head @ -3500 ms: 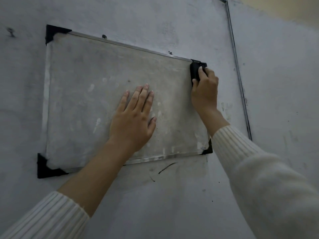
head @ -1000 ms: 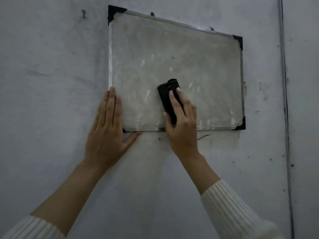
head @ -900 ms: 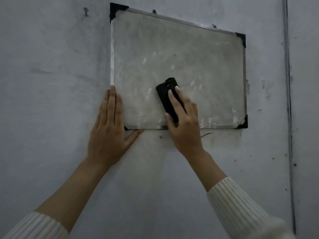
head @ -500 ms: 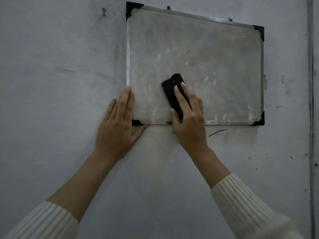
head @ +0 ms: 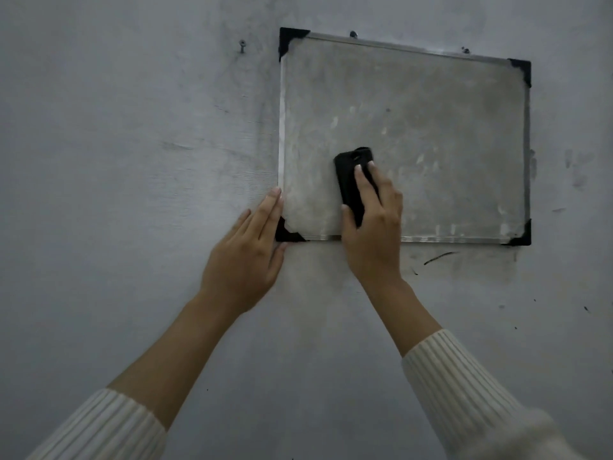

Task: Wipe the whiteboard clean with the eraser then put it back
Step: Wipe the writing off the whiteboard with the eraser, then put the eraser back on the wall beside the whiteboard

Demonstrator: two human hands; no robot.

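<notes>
A whiteboard [head: 431, 127] with a thin metal frame and black corner caps hangs on a grey, scuffed wall [head: 132, 161]; its surface is dull and smeared, with pale flecks across it. A black eraser [head: 348, 184] lies flat against the lower left part of the whiteboard, standing nearly upright. The right hand [head: 374, 237] grips the eraser, its fingers laid over the eraser's face and its thumb pressed to the eraser's left side, with the wrist crossing the whiteboard's bottom edge. The left hand [head: 245, 260] is flat and open on the wall at the whiteboard's lower left corner (fingers straight, their tips touching the left frame edge), beside the black corner cap [head: 287, 234]. A dark streak [head: 439, 257] marks the wall just below the whiteboard, and a small hook [head: 242, 46] sits left of its top corner. Both arms wear cream ribbed sleeves [head: 457, 386].
</notes>
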